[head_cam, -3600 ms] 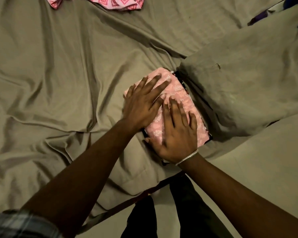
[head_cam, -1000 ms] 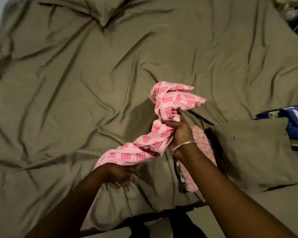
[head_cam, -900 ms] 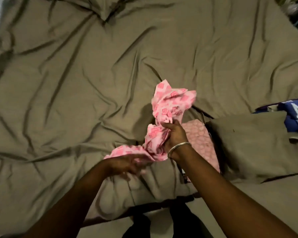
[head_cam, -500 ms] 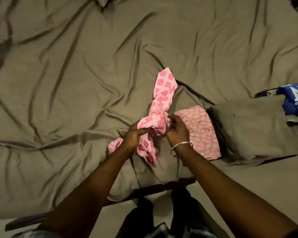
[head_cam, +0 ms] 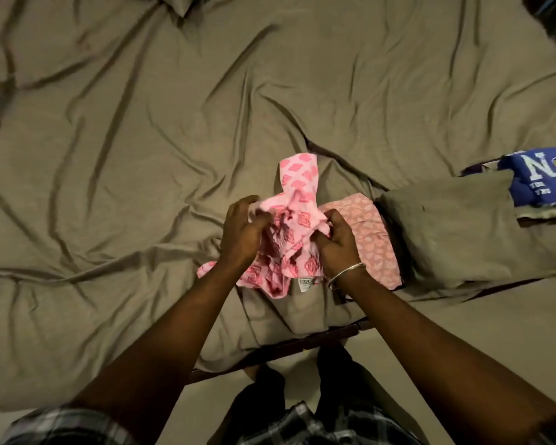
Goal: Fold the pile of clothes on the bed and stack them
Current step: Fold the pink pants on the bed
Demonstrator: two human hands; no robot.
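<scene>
Gripping bunched pink patterned cloth [head_cam: 297, 220] in left hand [head_cam: 243, 232] and right hand [head_cam: 336, 242] above bed [head_cam: 109, 155], beside folded pink stack [head_cam: 371, 239]; best to find edges, shake flat before folding.

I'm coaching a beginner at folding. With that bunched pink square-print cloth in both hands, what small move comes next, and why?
Probably pull the hands apart to spread the pink square-print cloth flat on the olive bedsheet. The left hand and right hand both grip it crumpled, so no edges line up for a fold yet.
</scene>
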